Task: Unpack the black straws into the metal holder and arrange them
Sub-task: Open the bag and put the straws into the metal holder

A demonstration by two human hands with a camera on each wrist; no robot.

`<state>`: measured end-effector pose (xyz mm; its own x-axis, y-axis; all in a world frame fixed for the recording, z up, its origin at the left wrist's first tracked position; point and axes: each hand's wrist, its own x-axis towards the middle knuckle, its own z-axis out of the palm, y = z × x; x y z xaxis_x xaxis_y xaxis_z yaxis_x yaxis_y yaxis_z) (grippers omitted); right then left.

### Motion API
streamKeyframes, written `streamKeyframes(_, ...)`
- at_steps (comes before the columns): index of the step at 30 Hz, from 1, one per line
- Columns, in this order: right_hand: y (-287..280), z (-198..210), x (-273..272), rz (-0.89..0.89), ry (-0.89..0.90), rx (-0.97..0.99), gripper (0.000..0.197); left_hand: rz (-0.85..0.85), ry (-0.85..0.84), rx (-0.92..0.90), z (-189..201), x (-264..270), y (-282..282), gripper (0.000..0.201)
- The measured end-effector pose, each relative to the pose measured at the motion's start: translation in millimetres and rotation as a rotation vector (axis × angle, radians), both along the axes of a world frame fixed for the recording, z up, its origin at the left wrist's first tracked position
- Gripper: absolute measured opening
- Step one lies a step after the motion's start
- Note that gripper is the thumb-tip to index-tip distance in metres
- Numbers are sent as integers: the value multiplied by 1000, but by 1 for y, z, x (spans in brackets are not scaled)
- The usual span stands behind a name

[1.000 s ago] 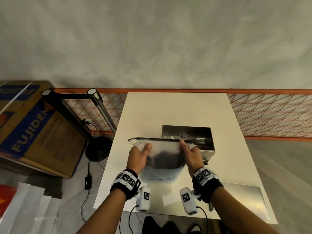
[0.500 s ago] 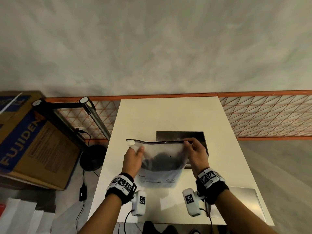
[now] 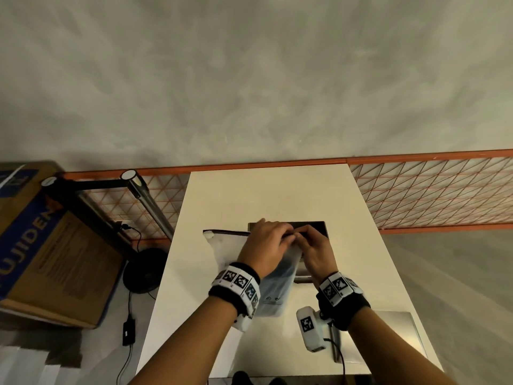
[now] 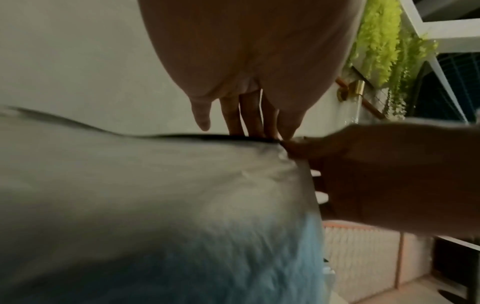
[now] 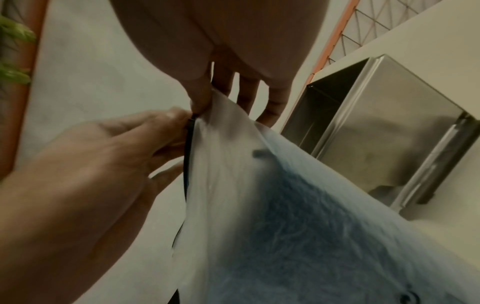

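Both hands, left (image 3: 265,245) and right (image 3: 315,250), pinch the top right corner of the straw bag (image 3: 274,284), held upright just before the metal holder (image 5: 384,123).

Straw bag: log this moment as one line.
phase: opening bag | left hand: pinches zip edge | right hand: pinches zip edge | bag: sealed | metal holder: behind

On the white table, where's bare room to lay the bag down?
Bare patches: the far end of the table beyond the metal holder, and the left strip beside the bag. Crowded at the centre, where both hands pinch the bag's top.
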<state>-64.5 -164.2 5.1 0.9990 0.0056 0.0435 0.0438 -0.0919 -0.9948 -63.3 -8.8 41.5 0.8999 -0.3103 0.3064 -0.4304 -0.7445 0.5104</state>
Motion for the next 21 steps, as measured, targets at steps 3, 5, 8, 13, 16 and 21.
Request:
streamKeyframes(3,-3,0,-1,-35,-4,-3,16,9,37,-78,-2,2,-8,15)
streamKeyframes(5,-5,-3,-1,-48,-2,-28,17,11,51,-74,-6,3,-10,13)
streamKeyframes(8,-7,-6,-1,-68,16,-44,15,5,51,-60,-10,3,-10,12)
streamKeyframes(13,-10,-8,-1,-133,49,-2,15,23,65,-38,-11,0,3,9)
streamKeyframes(16,-15,-11,1,-177,70,25,15,51,78,-20,-15,1,23,8)
streamKeyframes(21,-19,-12,4,-191,83,-4,15,95,61,13,-16,0,50,6)
